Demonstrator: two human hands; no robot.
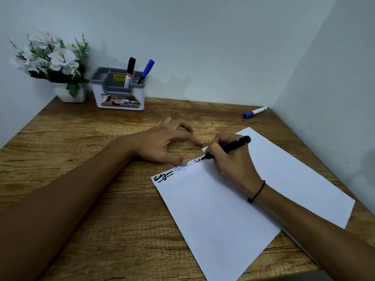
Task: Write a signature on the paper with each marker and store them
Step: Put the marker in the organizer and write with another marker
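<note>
My right hand (233,161) grips the black marker (228,147) at mid-frame, tip on the paper (233,209), barrel pointing upper right. My left hand (162,142), fingers spread, presses the table (81,159) and the paper's edge.

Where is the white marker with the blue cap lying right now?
The white marker with the blue cap lies on the wooden desk at far right, near the wall, beyond the white paper sheet.

The grey and white plastic pen holder (118,92) has a yellow sticker (119,76) inside that says "49.00", and the picture label (121,101) on its front, below that sticker, shows "42" and the letters "OP".
</note>
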